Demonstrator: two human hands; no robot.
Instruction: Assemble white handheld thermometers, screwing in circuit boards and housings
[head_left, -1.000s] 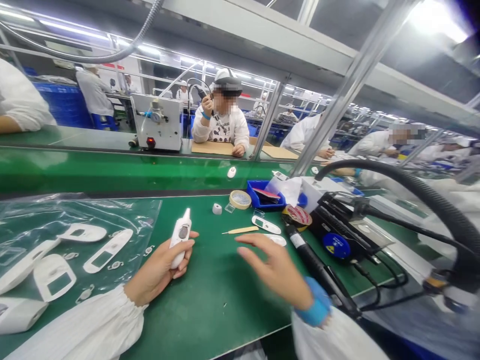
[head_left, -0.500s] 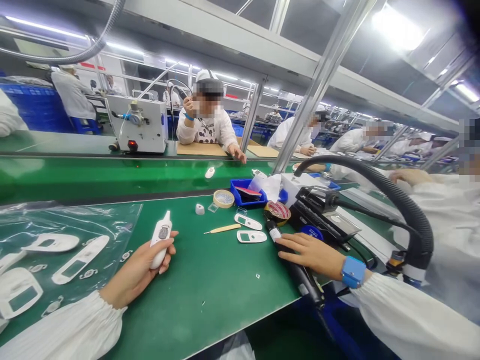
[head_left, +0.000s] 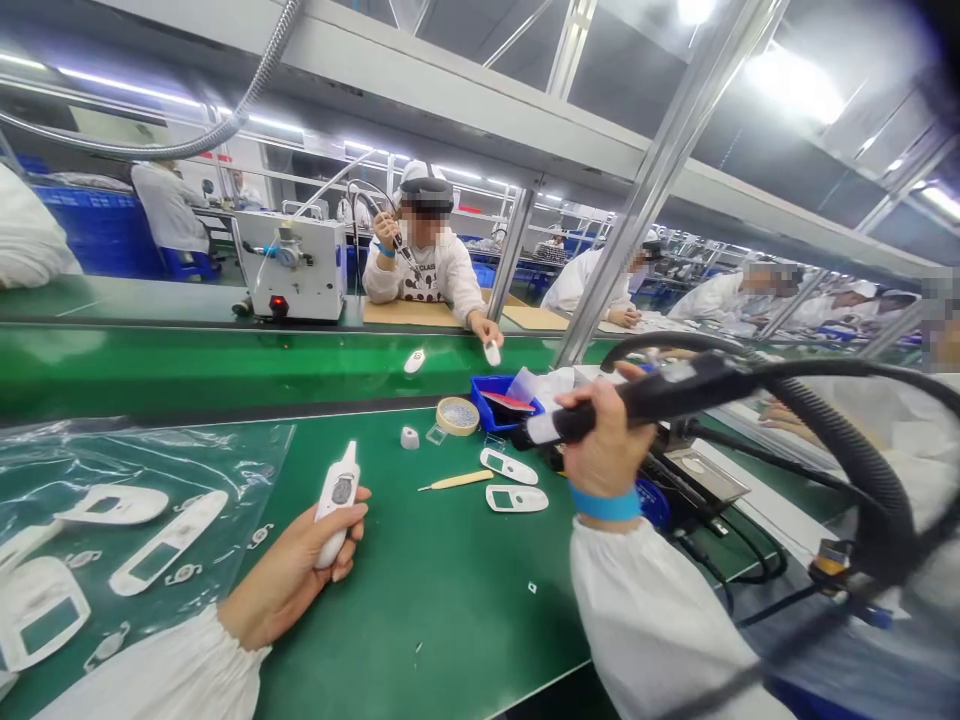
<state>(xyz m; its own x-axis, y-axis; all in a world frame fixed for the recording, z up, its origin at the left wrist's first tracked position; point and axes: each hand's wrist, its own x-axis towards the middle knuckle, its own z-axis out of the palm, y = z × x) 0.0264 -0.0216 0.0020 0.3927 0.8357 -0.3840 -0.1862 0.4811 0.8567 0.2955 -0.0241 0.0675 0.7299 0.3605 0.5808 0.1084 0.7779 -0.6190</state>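
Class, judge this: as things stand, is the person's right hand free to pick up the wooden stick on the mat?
Probably not: the right hand is raised, gripping the black tool. The wooden stick itself lies uncovered.

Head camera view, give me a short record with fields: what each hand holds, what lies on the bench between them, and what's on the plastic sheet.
left hand: left hand grips a white handheld device, tip pointing up
right hand: right hand lifts a black power tool off the bench, its hose looping to the right
between the hands: two white cover plates, wooden stick, tape roll, blue tray
plastic sheet: white housing shells on a clear plastic sheet
surface: green mat
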